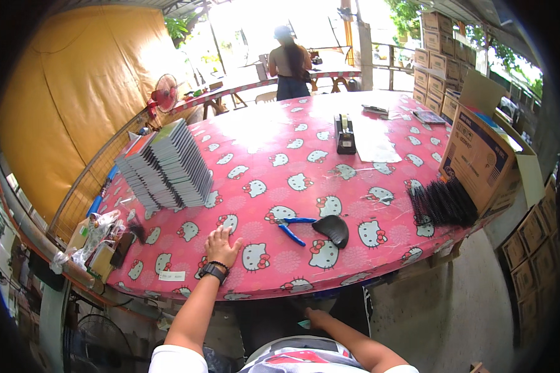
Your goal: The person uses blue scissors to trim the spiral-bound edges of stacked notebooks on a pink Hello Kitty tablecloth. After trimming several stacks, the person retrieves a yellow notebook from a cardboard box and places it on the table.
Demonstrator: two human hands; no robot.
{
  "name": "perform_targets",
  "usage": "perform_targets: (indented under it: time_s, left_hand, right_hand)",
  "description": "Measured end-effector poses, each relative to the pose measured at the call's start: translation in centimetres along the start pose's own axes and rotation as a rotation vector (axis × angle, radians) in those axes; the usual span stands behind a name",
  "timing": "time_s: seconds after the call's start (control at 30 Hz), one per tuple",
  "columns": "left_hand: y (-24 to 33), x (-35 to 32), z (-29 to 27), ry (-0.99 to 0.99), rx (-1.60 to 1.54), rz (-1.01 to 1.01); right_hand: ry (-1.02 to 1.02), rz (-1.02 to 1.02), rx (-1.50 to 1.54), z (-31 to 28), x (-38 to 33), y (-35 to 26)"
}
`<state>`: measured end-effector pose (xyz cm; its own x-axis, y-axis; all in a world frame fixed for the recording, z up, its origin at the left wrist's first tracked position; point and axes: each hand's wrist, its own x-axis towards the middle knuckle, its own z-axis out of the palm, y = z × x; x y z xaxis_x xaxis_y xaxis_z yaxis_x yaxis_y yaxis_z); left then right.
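Observation:
My left hand (223, 248) lies flat on the pink patterned tablecloth (267, 186) near the front edge, fingers spread, holding nothing. A dark watch and a beaded bracelet circle its wrist. My right hand (318, 317) is below the table edge, in front of my body. Its fingers look closed, with a small teal piece (304, 324) beside them; what they grip I cannot make out. Blue-handled cutting pliers (295, 229) lie to the right of my left hand, beside a black curved, dish-like piece (332, 231). A small white paper slip (172, 276) lies left of my left wrist.
Tall stacks of notebooks (168, 168) stand at left, near bagged odds and ends (102, 242). At right, black spiral coils (442, 202) lie by an open carton (479, 158). A tape dispenser (345, 135) stands farther back. Beyond are a person (289, 62) and a red fan (165, 93).

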<state>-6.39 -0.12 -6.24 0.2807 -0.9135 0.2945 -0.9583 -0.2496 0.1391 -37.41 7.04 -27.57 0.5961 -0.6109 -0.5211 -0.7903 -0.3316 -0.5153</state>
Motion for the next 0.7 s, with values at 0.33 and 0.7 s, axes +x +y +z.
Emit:
perform_targets:
  time_s: [0.33,0.7]
  left_hand:
    - [0.0,0.3,0.2,-0.098,-0.012,-0.030]
    - [6.1,-5.9,-0.3,-0.163,-0.033,-0.053]
  right_hand:
    - [-0.091,-0.059,0.020,0.6,1.1,2.4]
    - [-0.144,-0.155,-0.014,3.1,2.2,3.2]
